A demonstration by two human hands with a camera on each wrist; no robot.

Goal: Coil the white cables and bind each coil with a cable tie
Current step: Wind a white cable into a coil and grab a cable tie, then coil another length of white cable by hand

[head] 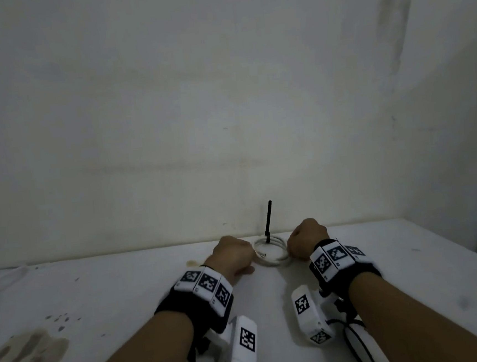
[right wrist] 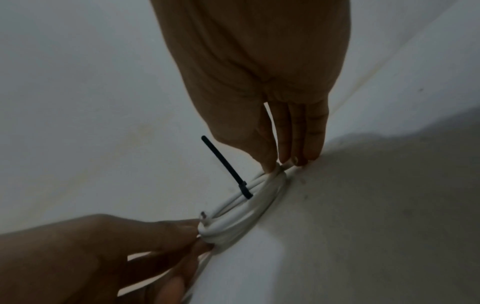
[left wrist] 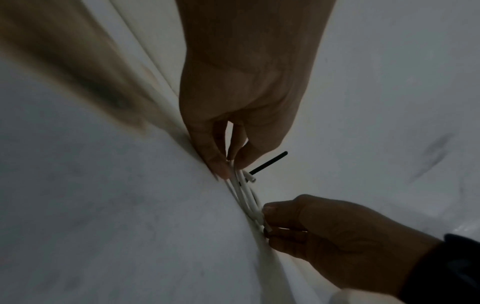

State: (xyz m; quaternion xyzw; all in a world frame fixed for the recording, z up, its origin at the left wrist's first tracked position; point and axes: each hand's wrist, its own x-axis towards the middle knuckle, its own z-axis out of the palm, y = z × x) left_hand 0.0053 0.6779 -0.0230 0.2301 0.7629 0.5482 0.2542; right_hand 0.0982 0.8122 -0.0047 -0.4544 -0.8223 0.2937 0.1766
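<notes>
At the far edge of the white table (head: pixel 383 269), close to the wall (head: pixel 224 95), one white cable coil (head: pixel 271 254) lies flat between the two hands. One black cable tie (head: pixel 267 223) is already looped round the coil's far side, its tail standing nearly upright.

Left hand (head: pixel 232 255): thumb and fingers curled, pinching the coil's left side, next to a loose cable end. Right hand (head: pixel 308 239): fingertips (right wrist: pixel 288 158) closed on the coil's right side; a second cable end pokes out by them in the left wrist view.

Step in hand, as judged: binding; the coiling appears done and the tie threaded. Whether it is pulled fully tight cannot be told.

Next move probably calls for freeing one hand to grip the tail and pull while the other keeps the turns stacked.

Count: coils 1; ties 1; visible cable ends 2; hands 2. More white cable (head: pixel 6 276) shows faintly at the table's left edge; number unclear.
</notes>
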